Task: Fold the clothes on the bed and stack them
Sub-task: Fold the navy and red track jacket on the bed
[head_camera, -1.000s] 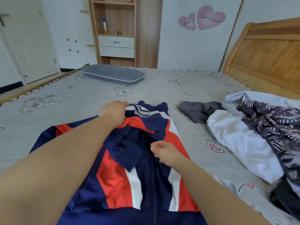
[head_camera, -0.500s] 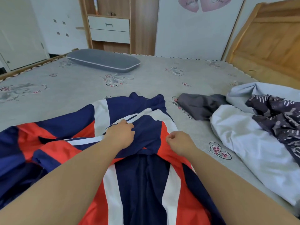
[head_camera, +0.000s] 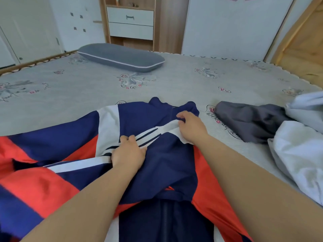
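Fingers (head_camera: 180,117) pinching white stripe, navy-red-white jacket (head_camera: 57,142) rumpled, spread wide

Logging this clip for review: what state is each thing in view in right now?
jacket: spread on the bed, unfolded, sleeve laid across the chest
left hand: grips the striped sleeve
right hand: pinches the sleeve near the collar
grey garment: crumpled, unfolded
white bedding: bunched up
drawers: closed
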